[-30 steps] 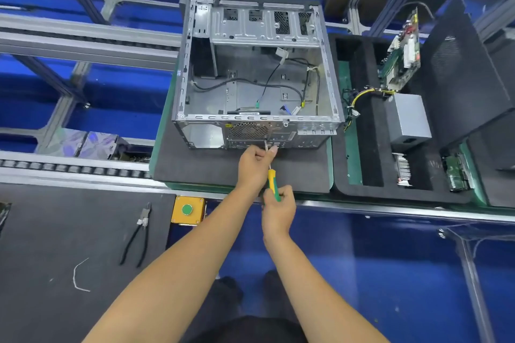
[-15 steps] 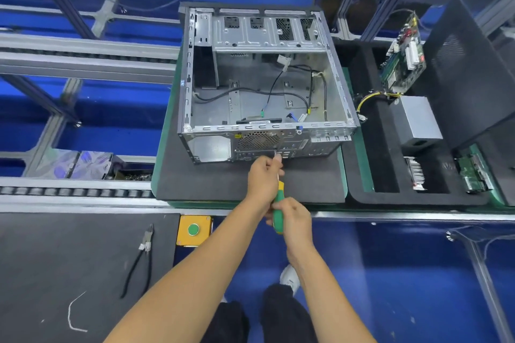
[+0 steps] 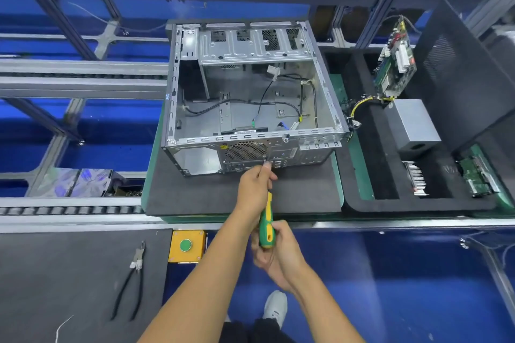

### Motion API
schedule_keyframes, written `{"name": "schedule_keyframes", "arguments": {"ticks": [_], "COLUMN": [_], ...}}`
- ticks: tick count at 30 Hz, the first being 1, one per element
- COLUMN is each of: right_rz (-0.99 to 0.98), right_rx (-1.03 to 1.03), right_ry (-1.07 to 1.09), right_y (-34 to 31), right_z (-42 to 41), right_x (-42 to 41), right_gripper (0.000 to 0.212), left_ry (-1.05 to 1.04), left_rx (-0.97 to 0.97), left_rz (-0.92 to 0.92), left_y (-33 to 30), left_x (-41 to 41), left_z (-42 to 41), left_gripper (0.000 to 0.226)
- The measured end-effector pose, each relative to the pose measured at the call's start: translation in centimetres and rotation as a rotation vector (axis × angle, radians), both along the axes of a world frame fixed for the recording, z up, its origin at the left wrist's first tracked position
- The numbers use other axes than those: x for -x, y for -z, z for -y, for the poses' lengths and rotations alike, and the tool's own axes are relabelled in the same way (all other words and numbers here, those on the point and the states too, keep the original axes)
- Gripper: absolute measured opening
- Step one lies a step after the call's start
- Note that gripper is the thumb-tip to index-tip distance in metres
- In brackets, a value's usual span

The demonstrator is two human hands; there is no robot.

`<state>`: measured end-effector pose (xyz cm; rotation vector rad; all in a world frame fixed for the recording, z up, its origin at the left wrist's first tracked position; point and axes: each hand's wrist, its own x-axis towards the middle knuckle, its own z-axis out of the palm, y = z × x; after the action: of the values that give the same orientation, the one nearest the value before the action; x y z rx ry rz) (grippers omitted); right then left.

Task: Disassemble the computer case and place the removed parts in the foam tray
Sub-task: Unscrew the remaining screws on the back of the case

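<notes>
While the screwdriver [image 3: 266, 220] is being driven at the rear panel of the computer case [image 3: 250, 97], the step in hand appears to be loosening a screw just below the round fan grille; the right hand [image 3: 280, 255] is curling its fingers round the green and yellow handle, nearest the body, and the left hand [image 3: 255, 189] is wrapping round the shaft further forward, its fingertips pinching at the tip where it is meeting the panel; whether a screw is already coming free there is too small to tell.

Judging from this, the next move is calling for steady pressure along the shaft while the right hand is turning, with the left fingers waiting to catch the screw before it is dropping onto the dark mat beneath the case.

Directly ahead of both hands, the case is lying open side up, mostly stripped; only loose black cables and a few small connectors are showing inside it.

To the right of the hands, well apart, the foam tray [image 3: 362, 203] is holding removed parts in separate cut-outs: a green circuit board [image 3: 395, 61] standing on edge at the far end, a grey power supply [image 3: 411, 125] nearer with yellow and black wires trailing beside it, a finned part nearer still, and a smaller green board furthest right; the long slot closest to the case is looking unfilled.
</notes>
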<state>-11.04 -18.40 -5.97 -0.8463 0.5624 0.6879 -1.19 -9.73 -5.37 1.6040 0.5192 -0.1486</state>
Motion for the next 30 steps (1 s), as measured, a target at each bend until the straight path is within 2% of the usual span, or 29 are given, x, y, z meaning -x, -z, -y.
{"name": "schedule_keyframes", "arguments": {"ticks": [2,4,5,7,9,10,11,12,14,16,17,19,20,23,25,28,29,30], "right_rz": [0.039,0.166,0.222,0.275,0.312,0.346,0.389,0.402,0.259,0.056,0.021,0.061,0.107,0.219,0.286,0.36,0.388,0.397], "right_rx": [0.102,0.392,0.575,0.983,1.262,1.254,1.129,0.917,0.409,0.045,-0.034,-0.014,0.072,0.435,0.69,1.076,1.085,0.955], "right_ry": [0.035,0.058,0.067,0.055,-0.036,-0.069,-0.08,-0.066,-0.027,-0.028,-0.025,-0.029,-0.028,0.067,0.15,0.015,-0.017,-0.021], "right_y": [0.0,-0.2,-0.2,-0.1,0.3,0.4,0.5,0.6,0.7,0.7,0.8,0.9,0.8,0.6,1.0,1.5,1.4,1.4], "right_z": [0.4,0.3,0.2,0.0,0.1,0.1,0.0,0.0,0.3,0.7,0.9,1.1,1.0,0.2,0.0,0.4,0.4,0.4], "right_x": [-0.2,-0.3,-0.3,0.0,0.3,0.4,0.4,0.4,0.1,-0.1,-0.2,-0.5,-0.7,-0.8,-0.5,-0.2,-0.2,-0.2], "right_gripper": [0.024,0.015,0.014,0.024,0.03,0.03,0.029,0.024,0.013,0.028,0.035,0.033,0.028,0.011,0.024,0.03,0.029,0.026], "left_ry": [-0.003,0.013,0.019,0.041,0.051,0.039,0.03,0.032,0.061,0.097,0.091,0.081,0.087,0.065,-0.003,-0.004,0.001,0.006], "left_rx": [0.099,0.065,0.027,-0.101,-0.279,-0.351,-0.41,-0.448,-0.434,-0.211,-0.017,0.252,0.251,-0.011,-0.153,-0.298,-0.335,-0.363], "left_rz": [-0.017,0.019,0.044,0.088,0.097,0.089,0.078,0.068,0.063,0.029,-0.011,-0.071,-0.066,0.0,0.056,0.121,0.125,0.123], "left_y": [0.1,0.3,0.2,0.1,0.0,-0.1,-0.2,-0.2,-0.2,-0.2,-0.3,-0.5,-0.4,-0.3,0.0,0.1,0.0,-0.1], "left_x": [0.0,0.2,0.2,0.4,0.5,0.4,0.2,0.0,-0.3,-0.5,-0.5,-0.5,-0.7,-0.3,0.4,0.8,0.6,0.4], "left_z": [-0.1,0.1,0.3,1.0,1.7,1.9,2.0,1.9,1.4,0.7,0.4,0.1,-0.1,0.0,0.4,1.0,1.0,1.0], "left_gripper": [0.043,0.045,0.045,0.043,0.043,0.045,0.046,0.048,0.05,0.052,0.052,0.051,0.05,0.042,0.042,0.046,0.046,0.046]}}
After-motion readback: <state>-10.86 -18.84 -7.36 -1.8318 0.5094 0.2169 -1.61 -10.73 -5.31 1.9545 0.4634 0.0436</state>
